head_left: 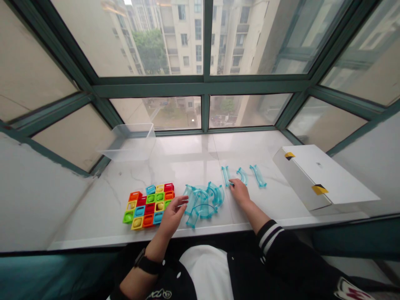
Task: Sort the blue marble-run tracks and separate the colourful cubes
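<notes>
My left hand (173,215) rests on the white sill between a block of colourful cube pieces (149,205) and a heap of clear blue curved track pieces (203,200). Its fingers are apart and reach toward the heap. My right hand (240,191) lies flat further right, its fingertips touching a straight blue track piece (225,175). Beside that piece lie a short curved piece (242,175) and another straight piece (258,175), laid out in a row.
A clear plastic tub (131,142) stands at the back left of the marble sill (187,158). A white cardboard box (318,177) with yellow tape lies at the right. Window frames and glass close off the back and sides.
</notes>
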Demonstrator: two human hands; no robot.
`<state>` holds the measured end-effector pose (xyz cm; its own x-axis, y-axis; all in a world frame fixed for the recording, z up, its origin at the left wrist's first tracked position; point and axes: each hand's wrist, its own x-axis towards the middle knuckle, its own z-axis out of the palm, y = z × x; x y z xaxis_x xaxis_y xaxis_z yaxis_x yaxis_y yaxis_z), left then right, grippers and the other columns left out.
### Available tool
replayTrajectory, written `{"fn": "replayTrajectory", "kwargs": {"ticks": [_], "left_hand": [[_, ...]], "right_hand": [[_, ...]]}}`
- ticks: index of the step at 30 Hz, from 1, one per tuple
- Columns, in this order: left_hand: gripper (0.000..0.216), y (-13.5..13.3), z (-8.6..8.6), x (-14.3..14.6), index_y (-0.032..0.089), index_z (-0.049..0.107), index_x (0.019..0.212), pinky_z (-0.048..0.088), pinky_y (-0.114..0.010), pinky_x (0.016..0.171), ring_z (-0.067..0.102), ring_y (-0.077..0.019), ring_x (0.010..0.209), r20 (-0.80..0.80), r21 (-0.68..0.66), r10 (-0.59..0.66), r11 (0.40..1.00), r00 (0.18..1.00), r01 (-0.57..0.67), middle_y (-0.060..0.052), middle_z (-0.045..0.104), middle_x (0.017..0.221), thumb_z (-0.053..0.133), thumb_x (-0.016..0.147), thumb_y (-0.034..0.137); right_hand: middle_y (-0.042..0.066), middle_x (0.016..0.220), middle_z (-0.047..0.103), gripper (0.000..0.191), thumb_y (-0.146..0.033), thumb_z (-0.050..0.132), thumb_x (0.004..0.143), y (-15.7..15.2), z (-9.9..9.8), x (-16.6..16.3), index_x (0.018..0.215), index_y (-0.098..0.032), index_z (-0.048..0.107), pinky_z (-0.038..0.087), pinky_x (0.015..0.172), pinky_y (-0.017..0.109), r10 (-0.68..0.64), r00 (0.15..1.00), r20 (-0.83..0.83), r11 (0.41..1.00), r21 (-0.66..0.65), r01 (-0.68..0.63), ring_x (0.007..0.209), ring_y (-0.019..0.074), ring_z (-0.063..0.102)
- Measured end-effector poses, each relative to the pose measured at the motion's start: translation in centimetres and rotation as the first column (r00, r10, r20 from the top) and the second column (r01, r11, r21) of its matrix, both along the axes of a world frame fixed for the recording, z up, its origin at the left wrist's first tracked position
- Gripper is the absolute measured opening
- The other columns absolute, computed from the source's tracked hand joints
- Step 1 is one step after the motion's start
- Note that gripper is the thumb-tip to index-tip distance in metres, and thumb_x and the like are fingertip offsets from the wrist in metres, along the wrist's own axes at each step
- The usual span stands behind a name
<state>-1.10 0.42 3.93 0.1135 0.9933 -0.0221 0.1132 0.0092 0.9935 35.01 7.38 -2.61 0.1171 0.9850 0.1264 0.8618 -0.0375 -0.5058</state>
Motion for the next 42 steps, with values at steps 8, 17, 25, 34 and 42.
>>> {"fn": "replayTrajectory", "kwargs": {"ticks": [8,17,25,34,42], "left_hand": [[0.043,-0.2,-0.6,-0.1,0.02,0.073,0.12,0.06,-0.044,0.096,0.072,-0.028,0.109,0.017,-0.023,0.003,1.0,1.0,-0.003,-0.013,0.075,0.119,0.073,0.088,0.049],[0.045,-0.5,-1.0,0.0,0.019,0.072,0.119,0.06,-0.043,0.092,0.073,-0.0271,0.105,0.036,-0.07,0.013,0.997,0.999,-0.01,-0.013,0.075,0.118,0.073,0.086,0.049],[0.049,-0.4,-0.9,0.2,0.018,0.073,0.118,0.061,-0.043,0.09,0.073,-0.0276,0.103,0.077,-0.103,0.041,0.994,0.996,-0.033,-0.014,0.076,0.115,0.076,0.082,0.051],[0.049,-0.3,-1.1,0.1,0.018,0.073,0.115,0.062,-0.042,0.087,0.073,-0.0271,0.1,0.087,-0.119,0.049,0.992,0.995,-0.039,-0.013,0.076,0.114,0.078,0.08,0.051],[0.05,-0.5,-1.2,-0.2,0.018,0.073,0.117,0.062,-0.043,0.088,0.074,-0.0271,0.101,0.084,-0.117,0.054,0.992,0.995,-0.044,-0.013,0.076,0.114,0.077,0.082,0.052]], "right_hand": [[0.013,0.126,0.073,0.036,-0.009,0.058,0.091,0.1,-0.5,0.1,0.123,-0.017,0.073,0.046,0.109,0.036,0.006,0.999,0.037,1.0,-0.027,-0.005,0.121,0.0258,0.065],[0.011,0.125,0.073,0.037,-0.007,0.056,0.091,-0.2,-0.5,0.4,0.123,-0.019,0.073,0.045,0.109,0.033,0.02,0.998,0.051,0.999,-0.039,-0.018,0.12,0.0237,0.065],[0.01,0.123,0.072,0.036,-0.008,0.057,0.092,-0.3,-0.4,0.3,0.121,-0.02,0.074,0.045,0.105,0.03,0.025,0.999,0.047,0.998,-0.052,-0.022,0.117,0.022,0.065],[0.009,0.119,0.072,0.032,-0.008,0.059,0.091,-0.4,0.4,0.0,0.115,-0.019,0.076,0.046,0.103,0.029,0.031,0.999,0.025,0.998,-0.051,-0.03,0.113,0.0209,0.066],[0.01,0.122,0.068,0.032,-0.019,0.054,0.095,-2.4,1.1,1.4,0.121,-0.021,0.073,0.05,0.099,0.035,0.004,0.999,-0.04,0.991,0.132,0.002,0.103,0.0225,0.066]]}}
